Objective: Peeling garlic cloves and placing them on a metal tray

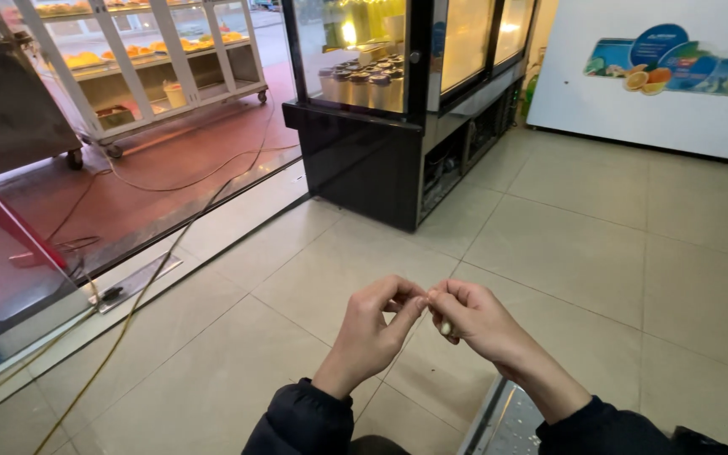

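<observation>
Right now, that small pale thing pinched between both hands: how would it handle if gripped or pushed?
The small pale rounded object looks light: the fingertips of the right hand and the left hand alone hold it. Its rounded end suggests it might roll if dropped on the glossy beige tiled floor. Being tiny and mostly hidden, it probably slips easily; stiffness cannot be judged.

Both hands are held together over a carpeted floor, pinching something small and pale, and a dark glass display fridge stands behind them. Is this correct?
Not quite. The floor is tiled, not carpeted, as the head view shows. The rest holds: the left hand and right hand meet fingertip to fingertip on a small pale thing, with the dark glass display fridge behind them.
</observation>
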